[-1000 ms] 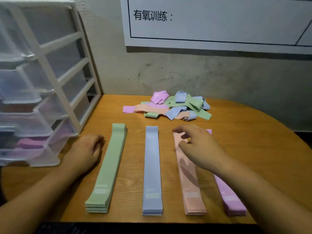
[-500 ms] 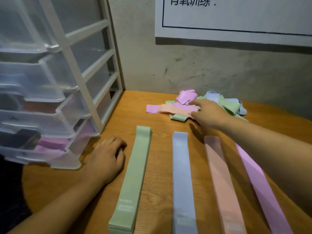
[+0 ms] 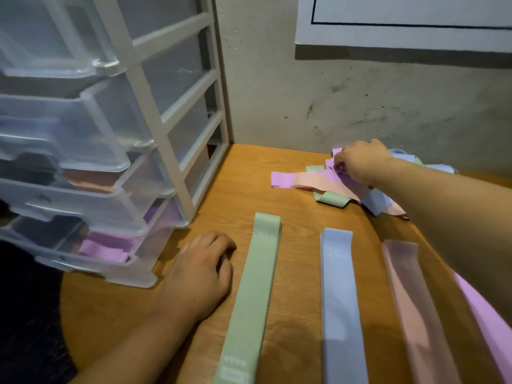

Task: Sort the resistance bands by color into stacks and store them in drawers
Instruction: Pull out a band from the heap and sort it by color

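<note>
Sorted stacks lie side by side on the wooden table (image 3: 293, 322): green stack (image 3: 253, 295), blue stack (image 3: 340, 303), peach stack (image 3: 412, 306) and purple stack (image 3: 490, 325). A mixed pile of unsorted bands (image 3: 332, 187) sits at the back by the wall. My right hand (image 3: 360, 162) reaches into the pile and pinches a purple band (image 3: 331, 163). My left hand (image 3: 199, 275) rests on the table left of the green stack, fingers loosely curled, holding nothing.
A clear plastic drawer unit (image 3: 105, 151) with a white frame stands at the left; its lower drawers are pulled out, one holding purple bands (image 3: 108, 248), one holding peach ones (image 3: 88, 181). A wall with a white poster (image 3: 401, 20) backs the table.
My right hand moved from over the sorted stacks to the back pile and took hold of a purple band. The view shifted closer and leftward. My left hand stayed put.
</note>
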